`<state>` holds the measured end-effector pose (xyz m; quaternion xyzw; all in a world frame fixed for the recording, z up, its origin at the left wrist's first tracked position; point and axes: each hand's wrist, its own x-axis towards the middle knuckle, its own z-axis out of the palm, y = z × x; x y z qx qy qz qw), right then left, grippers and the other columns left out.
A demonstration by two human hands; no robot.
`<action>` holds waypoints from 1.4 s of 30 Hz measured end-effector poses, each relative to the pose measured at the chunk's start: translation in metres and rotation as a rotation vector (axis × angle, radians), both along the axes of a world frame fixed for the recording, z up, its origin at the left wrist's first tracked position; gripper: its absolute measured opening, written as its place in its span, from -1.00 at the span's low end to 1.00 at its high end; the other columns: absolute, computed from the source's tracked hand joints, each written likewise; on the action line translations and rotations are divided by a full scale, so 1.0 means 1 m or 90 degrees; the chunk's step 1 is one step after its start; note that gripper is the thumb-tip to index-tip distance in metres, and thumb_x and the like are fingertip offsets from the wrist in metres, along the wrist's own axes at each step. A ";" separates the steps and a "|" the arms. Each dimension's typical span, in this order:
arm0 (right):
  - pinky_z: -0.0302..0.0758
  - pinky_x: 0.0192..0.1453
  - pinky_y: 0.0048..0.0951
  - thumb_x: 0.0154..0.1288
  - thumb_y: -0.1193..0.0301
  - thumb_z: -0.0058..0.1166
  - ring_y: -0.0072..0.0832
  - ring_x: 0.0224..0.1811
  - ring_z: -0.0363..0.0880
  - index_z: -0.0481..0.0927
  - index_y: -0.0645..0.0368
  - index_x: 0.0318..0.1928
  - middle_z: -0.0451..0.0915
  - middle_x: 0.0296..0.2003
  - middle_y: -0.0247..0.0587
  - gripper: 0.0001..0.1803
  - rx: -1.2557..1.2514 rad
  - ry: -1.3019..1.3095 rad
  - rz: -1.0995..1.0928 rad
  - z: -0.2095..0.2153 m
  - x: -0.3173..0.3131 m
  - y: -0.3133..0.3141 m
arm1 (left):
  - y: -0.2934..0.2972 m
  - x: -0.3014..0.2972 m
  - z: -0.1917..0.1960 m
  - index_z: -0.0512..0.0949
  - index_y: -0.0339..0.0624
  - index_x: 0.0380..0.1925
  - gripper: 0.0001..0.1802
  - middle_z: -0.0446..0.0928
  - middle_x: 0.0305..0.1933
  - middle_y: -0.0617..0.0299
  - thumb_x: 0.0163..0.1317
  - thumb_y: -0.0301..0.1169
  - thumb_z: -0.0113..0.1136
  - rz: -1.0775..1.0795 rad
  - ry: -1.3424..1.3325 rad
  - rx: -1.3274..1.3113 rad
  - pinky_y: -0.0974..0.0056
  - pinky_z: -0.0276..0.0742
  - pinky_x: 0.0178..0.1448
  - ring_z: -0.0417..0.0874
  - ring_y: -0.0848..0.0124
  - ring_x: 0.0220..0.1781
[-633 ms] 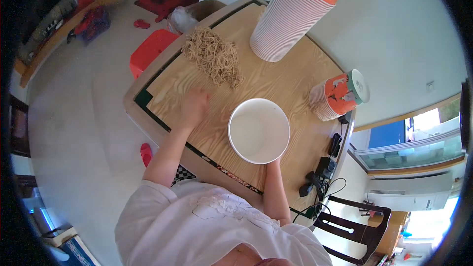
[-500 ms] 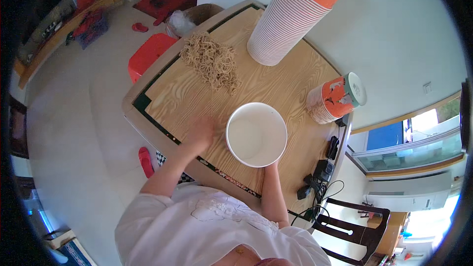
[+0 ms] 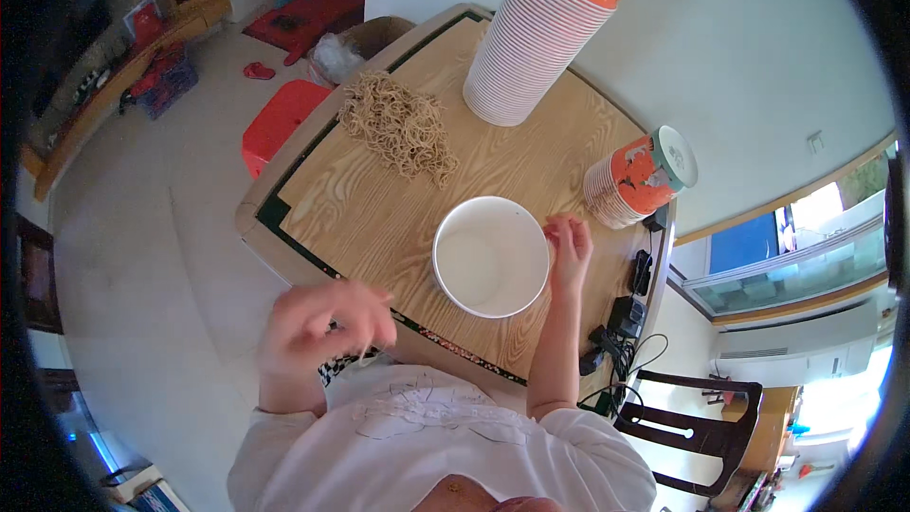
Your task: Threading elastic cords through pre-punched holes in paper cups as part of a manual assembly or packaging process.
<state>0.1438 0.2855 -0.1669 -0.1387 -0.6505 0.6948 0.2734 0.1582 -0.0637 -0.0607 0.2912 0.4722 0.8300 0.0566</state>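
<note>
A white paper tub (image 3: 493, 261) stands upright on the wooden table, its mouth toward me and its inside plain white. Beside its right rim is my right hand (image 3: 569, 251), fingertips drawn together close to the edge; anything between them is too small to make out. My left hand (image 3: 327, 327) is raised off the table's near left edge, its fingers curled and smeared by motion. A thin pale strand seems to show below those fingers, but I cannot be sure. Beyond the tub lies a tangled heap of thin tan strands (image 3: 403, 128).
A tall stack of nested paper tubs (image 3: 540, 38) leans in view at the table's far side. A shorter orange and green stack (image 3: 640, 178) stands at the right. Black adapters and cables (image 3: 621, 332) line the right edge, near a dark chair (image 3: 697, 431). A red stool (image 3: 284, 123) is at the left.
My left hand has pulled back from beside the tub toward my body, off the table. My right hand has come up from below the tub to its right rim. The tub has barely moved.
</note>
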 end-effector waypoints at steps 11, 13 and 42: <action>0.40 0.03 -0.47 0.17 0.61 0.03 -0.46 -0.06 0.47 0.47 0.31 -0.09 0.49 -0.17 -0.22 -0.75 0.092 0.016 0.256 0.069 0.042 -0.095 | 0.098 -0.038 -0.066 0.38 -0.25 -0.22 -0.76 0.51 -0.34 0.18 0.10 -0.65 0.12 -0.099 -0.280 -0.075 0.38 0.55 -0.21 0.59 0.45 -0.33; 0.41 0.01 -0.47 0.16 0.60 0.06 -0.46 -0.07 0.47 0.49 0.30 -0.09 0.49 -0.17 -0.22 -0.74 0.085 -0.014 0.255 0.065 0.040 -0.094 | 0.102 -0.036 -0.065 0.36 -0.24 -0.21 -0.74 0.50 -0.35 0.19 0.09 -0.65 0.12 -0.115 -0.261 -0.108 0.37 0.55 -0.20 0.59 0.45 -0.32; 0.48 -0.25 -0.50 0.14 0.57 0.06 -0.54 -0.38 0.53 0.47 0.24 -0.30 0.53 -0.45 -0.21 -0.91 0.401 -0.303 0.143 0.060 0.061 -0.059 | 0.138 -0.078 -0.068 0.53 -0.31 -0.38 -0.86 0.55 -0.51 0.08 0.03 -0.52 0.11 -0.043 0.292 -0.559 0.24 0.49 -0.29 0.60 0.32 -0.44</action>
